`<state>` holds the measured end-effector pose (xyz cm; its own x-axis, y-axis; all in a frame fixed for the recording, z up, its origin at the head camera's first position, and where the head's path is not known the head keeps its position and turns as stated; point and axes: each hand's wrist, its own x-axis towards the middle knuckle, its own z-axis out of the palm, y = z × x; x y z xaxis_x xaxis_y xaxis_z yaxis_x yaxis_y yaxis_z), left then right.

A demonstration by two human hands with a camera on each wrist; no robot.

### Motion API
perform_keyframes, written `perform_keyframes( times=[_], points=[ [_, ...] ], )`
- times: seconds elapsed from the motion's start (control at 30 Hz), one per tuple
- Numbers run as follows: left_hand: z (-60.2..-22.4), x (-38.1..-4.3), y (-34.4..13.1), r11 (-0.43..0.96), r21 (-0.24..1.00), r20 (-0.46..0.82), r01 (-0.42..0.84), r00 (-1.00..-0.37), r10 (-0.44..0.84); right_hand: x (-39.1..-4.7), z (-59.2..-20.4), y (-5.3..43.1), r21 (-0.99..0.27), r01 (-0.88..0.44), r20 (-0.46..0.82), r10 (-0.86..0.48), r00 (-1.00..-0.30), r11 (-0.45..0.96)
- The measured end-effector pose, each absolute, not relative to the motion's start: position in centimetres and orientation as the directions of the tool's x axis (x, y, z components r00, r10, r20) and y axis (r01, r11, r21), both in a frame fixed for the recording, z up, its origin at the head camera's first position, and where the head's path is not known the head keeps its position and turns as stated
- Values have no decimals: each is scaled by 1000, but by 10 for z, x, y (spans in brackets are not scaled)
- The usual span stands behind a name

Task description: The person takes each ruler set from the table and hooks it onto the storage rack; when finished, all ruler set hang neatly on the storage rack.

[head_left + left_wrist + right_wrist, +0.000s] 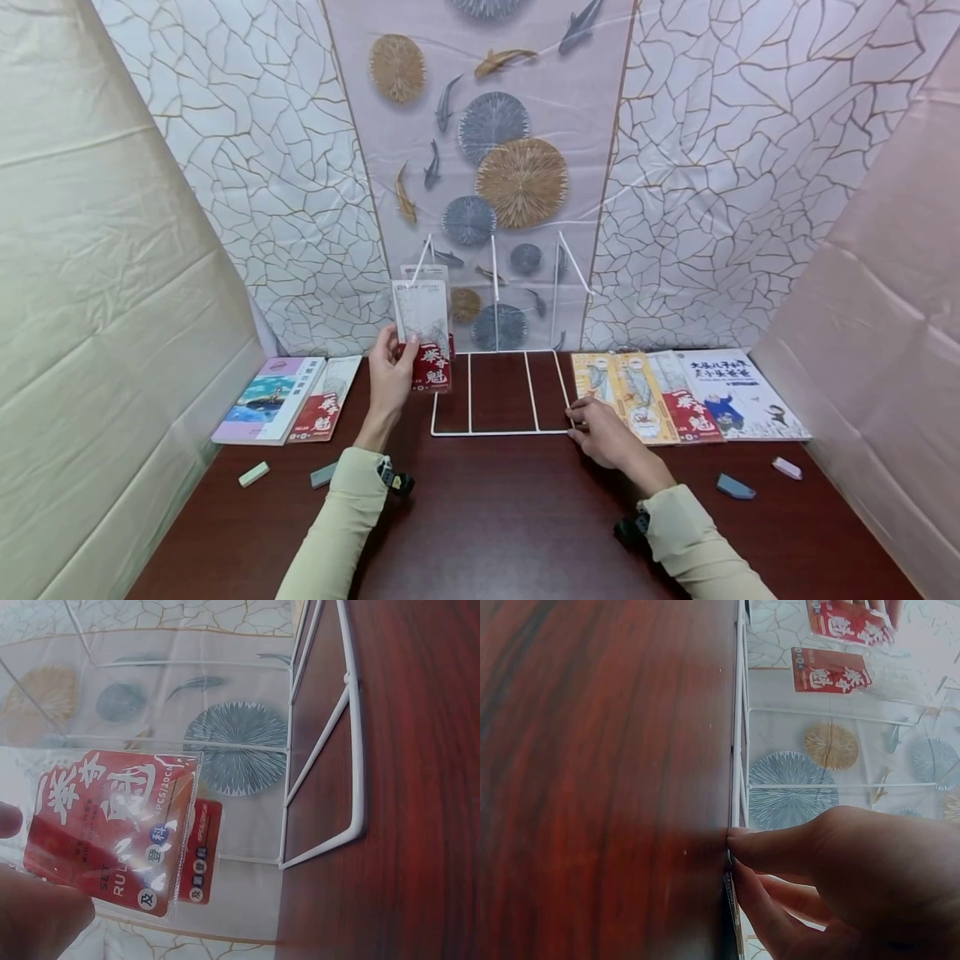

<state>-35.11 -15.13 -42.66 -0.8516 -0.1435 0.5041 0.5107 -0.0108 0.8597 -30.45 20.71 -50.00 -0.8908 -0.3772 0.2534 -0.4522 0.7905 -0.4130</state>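
Observation:
My left hand (pixel 392 375) grips a clear-wrapped ruler set (pixel 422 308) with a red lower end, holding it upright at the left of a white wire rack (pixel 495 432). Behind it, a second ruler set (pixel 201 862) of the same kind stands at the rack's left side, mostly covered in the head view. At the rack's front right corner, my right hand (pixel 603 433) pinches the wire between thumb and fingers, low at the tabletop. The right wrist view shows this thumb (pixel 772 847) at the wire, with both ruler sets beyond.
To the left lie a book (pixel 270 404) and another ruler set (pixel 330 396). On the right are yellow packets (pixel 641 396), a red-ended ruler set (pixel 693 412) and a white book (pixel 738 387). Small blocks, one green (pixel 253 474) and one blue-grey (pixel 736 487), lie nearer. Patterned cloth (pixel 255 167) hangs behind.

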Motion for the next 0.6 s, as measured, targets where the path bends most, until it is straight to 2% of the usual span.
perform_keyframes(
  times=[0.6],
  points=[
    [-427,-370,-146,4,882,466,471,-873,-144,-305,-500,208,-433,-462,262,-382,-886,774]
  ],
)
